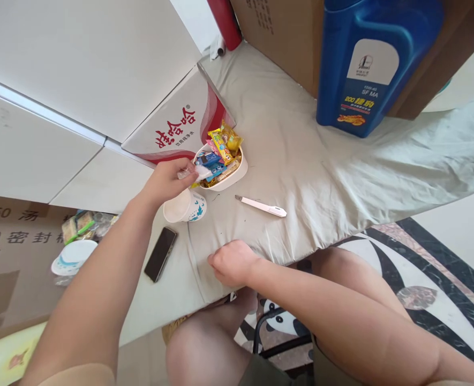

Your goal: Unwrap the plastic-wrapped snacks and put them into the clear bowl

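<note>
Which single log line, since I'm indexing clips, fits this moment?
left hand: holding whitish item at snack container | right hand: closed, over cloth | knife: on cloth

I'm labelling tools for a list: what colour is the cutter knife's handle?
The cutter knife's handle is white, seen best in the head view.
</note>
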The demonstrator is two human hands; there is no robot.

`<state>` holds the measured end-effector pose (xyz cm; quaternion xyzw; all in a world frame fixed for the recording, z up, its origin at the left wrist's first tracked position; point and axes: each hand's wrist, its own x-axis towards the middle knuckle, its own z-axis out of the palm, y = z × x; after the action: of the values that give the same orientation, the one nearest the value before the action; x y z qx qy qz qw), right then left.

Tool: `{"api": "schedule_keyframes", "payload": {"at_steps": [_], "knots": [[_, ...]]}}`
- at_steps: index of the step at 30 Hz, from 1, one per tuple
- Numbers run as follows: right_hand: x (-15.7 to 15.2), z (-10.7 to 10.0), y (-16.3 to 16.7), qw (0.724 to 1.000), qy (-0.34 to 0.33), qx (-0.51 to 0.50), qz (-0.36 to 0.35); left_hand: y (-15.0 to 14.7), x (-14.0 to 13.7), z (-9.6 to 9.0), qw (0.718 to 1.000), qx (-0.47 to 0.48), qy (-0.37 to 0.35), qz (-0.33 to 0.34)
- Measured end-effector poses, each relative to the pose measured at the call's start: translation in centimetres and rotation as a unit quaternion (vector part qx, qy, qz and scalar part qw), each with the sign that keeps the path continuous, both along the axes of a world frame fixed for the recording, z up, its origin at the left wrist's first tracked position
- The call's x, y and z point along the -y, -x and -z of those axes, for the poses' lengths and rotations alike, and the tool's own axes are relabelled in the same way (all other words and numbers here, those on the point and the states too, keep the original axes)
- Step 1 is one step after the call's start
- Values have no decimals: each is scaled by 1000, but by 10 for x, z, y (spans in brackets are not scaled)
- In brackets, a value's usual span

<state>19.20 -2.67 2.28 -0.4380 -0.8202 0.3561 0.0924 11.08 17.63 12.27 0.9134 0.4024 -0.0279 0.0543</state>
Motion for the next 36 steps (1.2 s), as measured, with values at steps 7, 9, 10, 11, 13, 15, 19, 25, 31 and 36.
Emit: {"api": "schedule_keyframes", "payload": {"at_steps": [7, 9, 10, 11, 13, 15, 19, 25, 31, 36], "knots": [[4, 4, 1, 1000, -14, 9, 2, 72, 38, -21, 976, 186, 20, -110], [6, 7, 3, 1000, -23, 15, 6, 113, 50, -17, 967, 184, 12, -173], [7, 8, 4, 999, -27, 18, 7, 133, 57, -14, 963, 179, 4, -204], [8, 9, 5, 999, -30, 21, 8, 152, 64, -10, 957, 180, -7, -229], [10, 11, 7, 999, -35, 25, 7, 181, 75, -4, 947, 187, -36, -259], [12, 11, 9, 999, -39, 31, 10, 192, 81, 0, 944, 180, -75, -267], [16, 12, 11, 998, -44, 43, 28, 161, 77, 4, 965, 131, -94, -205], [13, 14, 7, 999, -44, 25, 14, 75, 49, 15, 990, -39, -69, -120], [6, 12, 0, 999, -38, 18, -10, 34, 35, 38, 968, -198, -30, -152], [3, 6, -2, 999, -26, 19, -14, 25, 31, 29, 975, -154, 69, -144]]}}
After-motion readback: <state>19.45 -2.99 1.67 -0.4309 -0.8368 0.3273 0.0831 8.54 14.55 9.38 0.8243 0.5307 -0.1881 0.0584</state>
